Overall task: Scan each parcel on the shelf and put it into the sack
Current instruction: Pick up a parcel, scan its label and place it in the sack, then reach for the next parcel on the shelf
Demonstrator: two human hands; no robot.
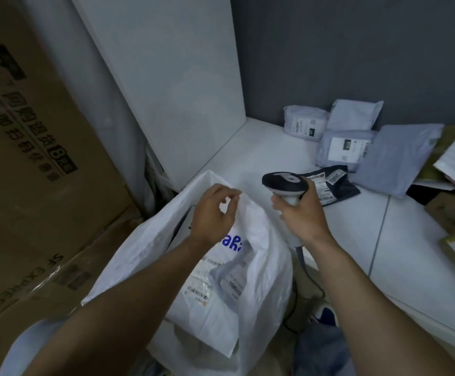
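Now, your left hand hovers over the mouth of the white sack, fingers loosely curled at its rim; whether they pinch the fabric I cannot tell. Keep that mouth wide, since parcels lie inside. Your right hand is wrapped round the barcode scanner; tilt its head at the label of the black parcel just beyond it on the shelf, then lift that one across.

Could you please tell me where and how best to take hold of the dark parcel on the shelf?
Pinch the dark parcel at its free right corner, coming from above and the right: it lies flat on the shelf, and the scanner in the right hand covers its left end.
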